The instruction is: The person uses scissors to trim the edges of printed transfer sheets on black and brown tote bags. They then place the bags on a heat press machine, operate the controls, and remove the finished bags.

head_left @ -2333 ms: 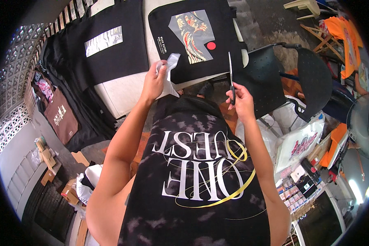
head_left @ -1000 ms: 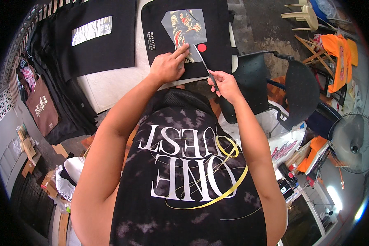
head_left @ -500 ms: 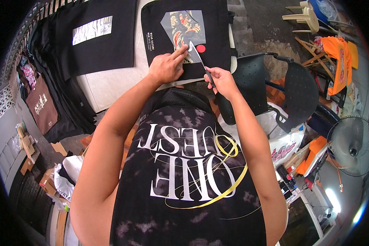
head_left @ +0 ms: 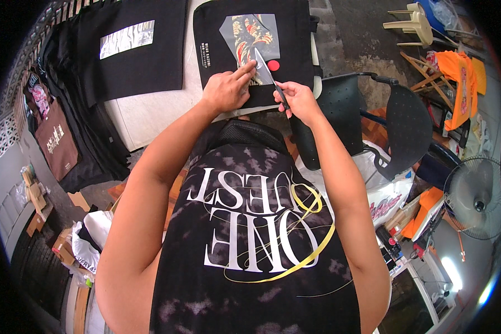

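A black fabric piece, like a shirt or bag, lies on the table below a greyish film with a wave-like print in cream, gold and red. My left hand rests on the near left part of that film, its fingers stretched out and the tips pressing down. From the right, my right hand grips a knife by its black handle. Its pointed silver blade lies over the film, the tip just beyond my left fingertips. Whether the edge is under or on top of the film I cannot make out.
Another black garment with a silvery rectangle lies on the left of the white table. Dark clothes and a brown bag hang left. A black chair stands close on the right, a fan farther out.
My right hand and the knife have shifted a little away from me and to the left, so the blade reaches farther over the film. My left hand has stayed put.
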`<action>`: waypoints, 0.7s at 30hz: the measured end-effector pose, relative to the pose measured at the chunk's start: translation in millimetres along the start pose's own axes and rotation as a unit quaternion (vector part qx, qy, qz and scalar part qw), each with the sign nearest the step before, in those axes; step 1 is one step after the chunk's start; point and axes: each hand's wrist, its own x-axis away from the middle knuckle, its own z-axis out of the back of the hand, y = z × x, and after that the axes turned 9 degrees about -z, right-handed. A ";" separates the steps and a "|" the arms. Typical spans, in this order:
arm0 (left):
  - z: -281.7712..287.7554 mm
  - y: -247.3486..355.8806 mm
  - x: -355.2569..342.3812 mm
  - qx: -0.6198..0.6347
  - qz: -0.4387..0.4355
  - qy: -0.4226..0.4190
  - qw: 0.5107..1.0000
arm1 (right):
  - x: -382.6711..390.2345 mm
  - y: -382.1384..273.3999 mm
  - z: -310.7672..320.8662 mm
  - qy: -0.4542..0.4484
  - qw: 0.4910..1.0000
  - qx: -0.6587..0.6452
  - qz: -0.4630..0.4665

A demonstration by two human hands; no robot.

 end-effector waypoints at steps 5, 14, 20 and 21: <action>-4.3 -0.5 0.4 -0.001 0.003 0.006 1.000 | -0.8 -3.5 -0.5 0.005 1.000 0.020 -0.001; 0.5 0.9 0.8 0.006 0.002 -0.002 1.000 | 37.8 0.6 39.4 -0.011 0.995 0.089 -0.047; -2.1 0.2 1.1 -0.006 0.010 -0.027 1.000 | 57.1 17.6 67.2 -0.028 0.992 0.093 -0.076; -3.4 -0.4 1.4 -0.007 0.010 -0.026 1.000 | 59.0 21.1 68.7 -0.031 0.993 0.081 -0.081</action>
